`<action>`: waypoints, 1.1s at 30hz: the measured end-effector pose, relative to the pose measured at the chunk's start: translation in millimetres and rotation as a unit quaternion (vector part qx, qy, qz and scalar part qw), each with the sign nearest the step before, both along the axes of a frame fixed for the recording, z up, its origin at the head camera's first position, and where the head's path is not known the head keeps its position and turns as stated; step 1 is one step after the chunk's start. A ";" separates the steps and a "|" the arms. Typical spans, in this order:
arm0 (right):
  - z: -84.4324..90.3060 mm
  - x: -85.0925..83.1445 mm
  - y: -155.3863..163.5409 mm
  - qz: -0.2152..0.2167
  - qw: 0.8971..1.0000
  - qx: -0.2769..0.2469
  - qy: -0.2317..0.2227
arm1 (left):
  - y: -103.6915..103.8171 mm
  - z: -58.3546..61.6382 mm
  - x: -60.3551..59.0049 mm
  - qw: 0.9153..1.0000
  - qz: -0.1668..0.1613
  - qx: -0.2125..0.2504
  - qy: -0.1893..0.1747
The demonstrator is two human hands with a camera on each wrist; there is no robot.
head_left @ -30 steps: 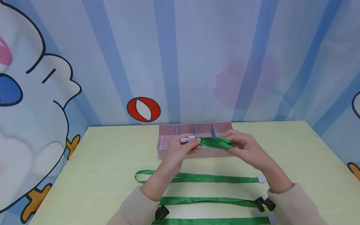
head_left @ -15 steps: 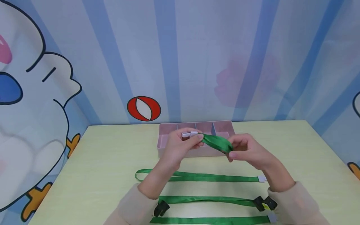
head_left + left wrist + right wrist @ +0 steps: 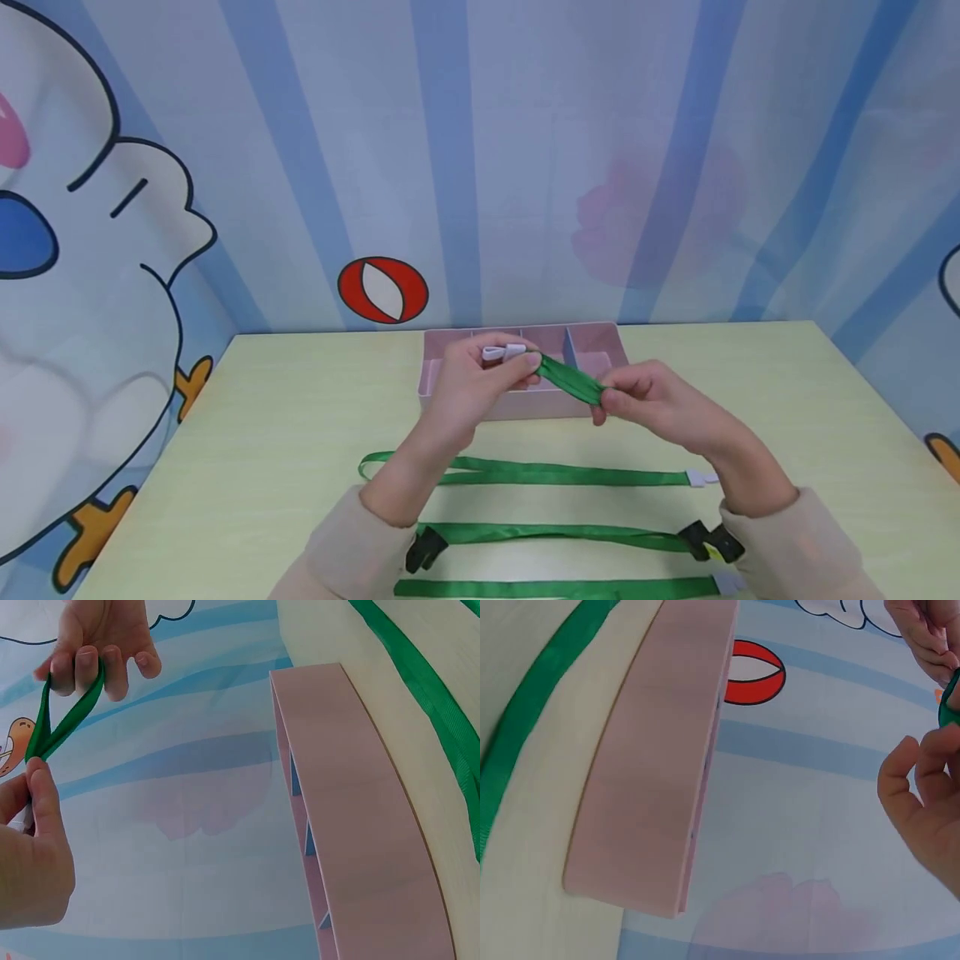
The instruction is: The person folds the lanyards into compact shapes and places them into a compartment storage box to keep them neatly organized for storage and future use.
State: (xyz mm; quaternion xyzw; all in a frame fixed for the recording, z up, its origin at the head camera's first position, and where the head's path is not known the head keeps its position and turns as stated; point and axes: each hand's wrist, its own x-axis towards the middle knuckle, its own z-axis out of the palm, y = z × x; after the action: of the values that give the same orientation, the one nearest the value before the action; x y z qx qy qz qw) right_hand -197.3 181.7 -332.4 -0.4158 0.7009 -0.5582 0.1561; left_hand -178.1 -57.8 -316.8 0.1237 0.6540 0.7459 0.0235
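Above the pink divided box (image 3: pixel 540 407), both hands hold a folded green lanyard (image 3: pixel 570 379). My left hand (image 3: pixel 527 363) pinches the end with the white clip (image 3: pixel 504 352). My right hand (image 3: pixel 604 399) pinches the folded loop end, slightly lower and to the right. In the left wrist view the lanyard (image 3: pixel 67 720) runs from my left thumb (image 3: pixel 41 791) up to the right hand's curled fingers (image 3: pixel 97 664). The right wrist view shows only a sliver of the lanyard (image 3: pixel 949 701) at the fingertips of my right hand (image 3: pixel 922 802).
Three more green lanyards lie stretched across the pale green table near me: one with a white clip (image 3: pixel 701 477), one with black clips (image 3: pixel 712 542), and one at the bottom edge (image 3: pixel 555 587). A painted wall stands behind the box.
My right hand has moved left and slightly down toward the left hand, so the folded lanyard between them is shorter and bunched. The left hand rose a little.
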 end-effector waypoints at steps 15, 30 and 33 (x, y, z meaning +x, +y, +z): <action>-12.2 -5.8 -3.2 -0.040 0.991 -0.035 -0.122 | 0.5 -6.1 0.4 0.999 -0.023 -0.007 -0.041; -23.5 -8.4 -2.3 0.071 0.988 -0.106 -0.089 | 1.0 -5.9 -4.3 0.999 -0.037 -0.006 -0.036; -23.5 -6.3 -1.9 0.060 0.987 -0.125 -0.083 | -0.1 -5.6 -4.0 0.999 -0.032 -0.005 -0.037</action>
State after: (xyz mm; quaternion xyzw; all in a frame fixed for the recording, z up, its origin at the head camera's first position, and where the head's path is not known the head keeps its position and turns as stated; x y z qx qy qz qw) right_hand -203.6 179.8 -355.9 -0.4260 0.5839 -0.6634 0.1936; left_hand -182.1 -57.9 -322.4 0.1166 0.6521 0.7457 0.0719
